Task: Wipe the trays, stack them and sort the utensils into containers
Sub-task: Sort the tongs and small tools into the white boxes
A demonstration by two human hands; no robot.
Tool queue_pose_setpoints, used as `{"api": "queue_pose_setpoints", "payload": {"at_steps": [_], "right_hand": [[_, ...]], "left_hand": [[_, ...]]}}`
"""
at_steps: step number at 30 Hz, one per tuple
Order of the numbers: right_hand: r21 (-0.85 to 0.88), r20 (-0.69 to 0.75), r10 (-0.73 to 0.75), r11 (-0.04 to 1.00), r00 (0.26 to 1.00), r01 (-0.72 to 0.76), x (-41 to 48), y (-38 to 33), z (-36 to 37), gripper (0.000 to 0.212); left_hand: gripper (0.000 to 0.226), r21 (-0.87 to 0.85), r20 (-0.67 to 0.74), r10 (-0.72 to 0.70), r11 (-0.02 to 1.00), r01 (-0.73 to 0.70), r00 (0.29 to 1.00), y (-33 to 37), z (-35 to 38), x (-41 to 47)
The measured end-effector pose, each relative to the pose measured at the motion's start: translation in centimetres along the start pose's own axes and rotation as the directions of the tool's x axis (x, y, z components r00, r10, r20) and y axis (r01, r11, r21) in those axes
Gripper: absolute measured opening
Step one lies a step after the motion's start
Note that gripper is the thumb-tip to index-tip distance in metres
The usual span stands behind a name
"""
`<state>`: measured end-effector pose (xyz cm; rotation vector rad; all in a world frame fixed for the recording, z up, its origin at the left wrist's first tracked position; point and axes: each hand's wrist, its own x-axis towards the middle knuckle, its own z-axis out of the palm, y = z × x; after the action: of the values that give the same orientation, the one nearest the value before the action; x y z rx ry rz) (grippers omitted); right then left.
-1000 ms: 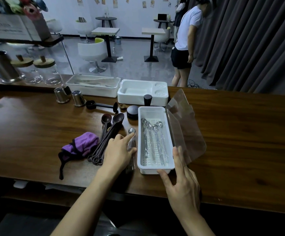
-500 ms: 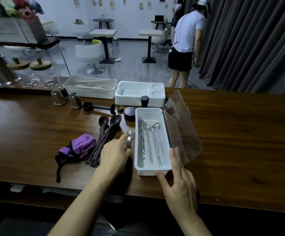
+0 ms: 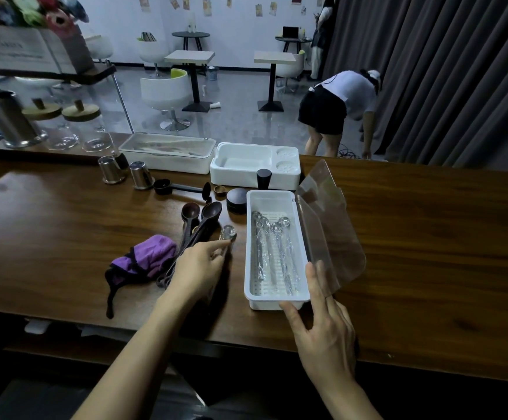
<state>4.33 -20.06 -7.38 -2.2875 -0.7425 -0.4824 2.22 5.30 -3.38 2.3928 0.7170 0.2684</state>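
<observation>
Left hand [image 3: 199,268]: fingers curled, tips pinching the handle of a wrapped spoon [image 3: 227,234]. The spoon's bowl points away from the person and lies on the counter [image 3: 428,253], just left of the white container [image 3: 272,302]. Most of the handle is hidden under the hand.

Right hand [image 3: 322,325]: fingers straight and spread, gripping nothing. The thumb lies against the container's near end wall and the index finger runs up along its near right corner, beside the lower edge of the clear lid [image 3: 334,234].

White container: long axis runs away from the person. The lid is hinged on the right side and swung open, tilted outward. Inside, a bundle of metal spoons [image 3: 272,247] in clear wrap lies lengthwise, bowls at the far end.

Left of the held spoon: dark wooden spoons [image 3: 199,221] in a fanned group, their handle ends under the left hand. A purple cloth [image 3: 148,257] is crumpled just beside them.

Far side: a compartment tray [image 3: 255,177], white, touches the container's far end or nearly so. A lidded white box [image 3: 167,153] sits to its left. In front of these are two steel cups [image 3: 140,175], a black scoop [image 3: 167,187] and a dark round disc [image 3: 237,199]
</observation>
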Motion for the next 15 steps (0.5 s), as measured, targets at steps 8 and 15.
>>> {"api": "queue_pose_setpoints", "payload": {"at_steps": [8,15], "right_hand": [[0.012,-0.005,0.005,1.0,1.0,-0.005,-0.1,0.1,0.2,0.076],[0.001,-0.002,0.011,1.0,1.0,-0.011,0.0,0.1,0.2,0.075]], "left_hand": [[0.039,-0.432,-0.059,0.009,0.901,-0.034,0.998,-0.2,-0.8,0.4],[0.057,-0.472,-0.08,0.071,0.876,-0.1,0.994,2.7,-2.3,1.6]]}}
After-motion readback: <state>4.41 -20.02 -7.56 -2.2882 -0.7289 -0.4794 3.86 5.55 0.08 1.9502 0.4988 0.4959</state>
